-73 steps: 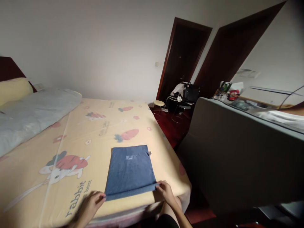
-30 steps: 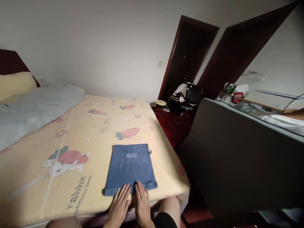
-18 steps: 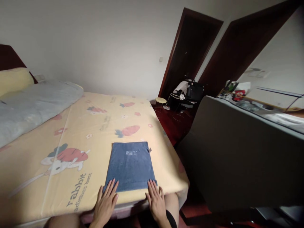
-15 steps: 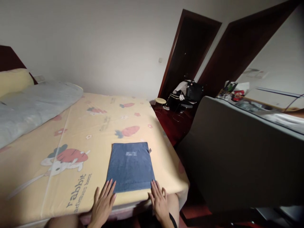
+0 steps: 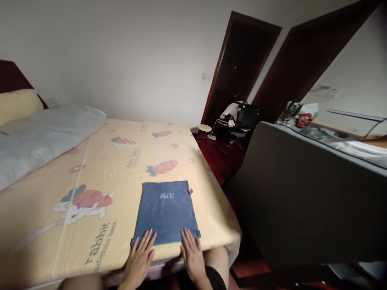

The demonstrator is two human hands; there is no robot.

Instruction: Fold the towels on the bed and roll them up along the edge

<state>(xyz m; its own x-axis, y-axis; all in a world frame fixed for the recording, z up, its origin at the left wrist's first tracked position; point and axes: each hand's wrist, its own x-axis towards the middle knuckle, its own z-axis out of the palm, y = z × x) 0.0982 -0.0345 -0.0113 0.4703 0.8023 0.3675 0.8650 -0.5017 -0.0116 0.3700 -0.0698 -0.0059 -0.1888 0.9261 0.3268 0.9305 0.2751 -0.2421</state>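
A dark blue, flat square of fabric (image 5: pixel 166 213), perhaps a folded towel or a cover, lies on the bed near its front edge. White lettering, upside down from my side, runs across its far part, and a small tag sticks out on the right. My left hand (image 5: pixel 140 255) rests flat on its near left corner, fingers stretched out. On the near edge, left of the right corner, my right hand (image 5: pixel 192 253) also presses with straight fingers. Both hands are open and grip nothing.
The bed (image 5: pixel 121 205) has a yellow sheet with rabbits and carrots. A grey quilt (image 5: pixel 45 137) and a yellow pillow (image 5: pixel 19 105) lie at the left. A dark panel (image 5: pixel 302 197) stands on the right. A round stool (image 5: pixel 204 128) and a black bag (image 5: pixel 248 114) are by the door.
Both hands have moved inward along the fabric's near edge, closer together. The near corners now show spread out wider to each side.
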